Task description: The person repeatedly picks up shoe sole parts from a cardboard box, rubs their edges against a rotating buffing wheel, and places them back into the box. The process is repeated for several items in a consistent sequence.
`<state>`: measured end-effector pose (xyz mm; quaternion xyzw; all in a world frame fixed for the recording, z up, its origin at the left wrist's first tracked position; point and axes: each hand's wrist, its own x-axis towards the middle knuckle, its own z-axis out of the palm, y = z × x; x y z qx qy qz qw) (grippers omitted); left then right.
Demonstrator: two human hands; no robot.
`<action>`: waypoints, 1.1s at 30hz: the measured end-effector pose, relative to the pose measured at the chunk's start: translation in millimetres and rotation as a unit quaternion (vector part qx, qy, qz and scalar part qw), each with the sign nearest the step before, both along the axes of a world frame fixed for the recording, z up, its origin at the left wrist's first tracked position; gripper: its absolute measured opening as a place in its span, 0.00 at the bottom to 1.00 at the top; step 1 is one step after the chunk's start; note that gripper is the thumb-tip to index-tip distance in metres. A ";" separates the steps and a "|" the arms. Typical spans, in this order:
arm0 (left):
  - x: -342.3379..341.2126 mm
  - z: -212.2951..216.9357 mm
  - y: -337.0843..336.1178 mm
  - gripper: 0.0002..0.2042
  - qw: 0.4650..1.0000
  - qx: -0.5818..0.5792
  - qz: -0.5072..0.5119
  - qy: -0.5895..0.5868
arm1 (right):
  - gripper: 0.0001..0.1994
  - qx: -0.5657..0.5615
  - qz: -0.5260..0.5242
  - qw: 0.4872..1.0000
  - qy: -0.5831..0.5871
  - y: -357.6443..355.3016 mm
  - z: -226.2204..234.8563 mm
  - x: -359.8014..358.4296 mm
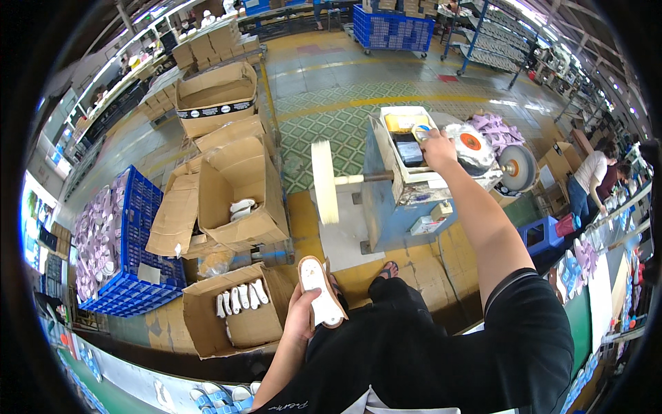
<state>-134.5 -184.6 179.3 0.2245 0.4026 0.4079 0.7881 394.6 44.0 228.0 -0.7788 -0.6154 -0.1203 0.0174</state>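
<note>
My left hand (299, 316) is closed round a shoe sole (316, 290) with a white upper face and a brown edge, held in front of my body above an open carton. My right arm stretches forward to the machine bench. There my right hand (439, 148) has its fingers on a small round yellow-rimmed object (420, 131), whose kind I cannot make out. It is in a white tray (389, 146), beside a yellow block (402, 123) and a dark block (409, 153). A pale buffing wheel (323, 183) sticks out on a shaft at the bench's left.
Several white soles (243, 297) stand in the low carton (258, 336) at left. Behind it are a larger carton (224, 169) and a blue crate (148, 241) of lilac pieces. A grey wheel (518, 168) is right of the bench. Conveyors with sandals (221, 397) run nearby; co-workers (592, 176) are far right.
</note>
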 end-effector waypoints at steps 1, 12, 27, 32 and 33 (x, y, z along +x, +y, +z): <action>-1.6 1.8 2.1 0.29 1.000 -0.010 -0.002 0.006 | 0.11 0.006 -0.008 1.000 0.007 0.2 0.0 2.2; 3.1 -24.8 5.1 0.29 0.999 -0.013 0.014 0.025 | 0.13 -0.070 -0.028 0.997 0.004 3.2 1.0 7.1; 9.0 -51.1 10.8 0.29 1.000 -0.004 0.000 0.015 | 0.07 0.094 -0.058 0.971 0.210 12.1 -25.0 37.4; 13.3 -37.6 5.7 0.31 1.000 -0.012 0.000 0.016 | 0.07 0.161 -0.011 0.961 0.224 13.1 -21.1 42.8; 13.4 -36.2 5.9 0.31 1.000 -0.009 -0.003 0.020 | 0.07 0.174 -0.019 0.960 0.218 12.4 -19.8 42.6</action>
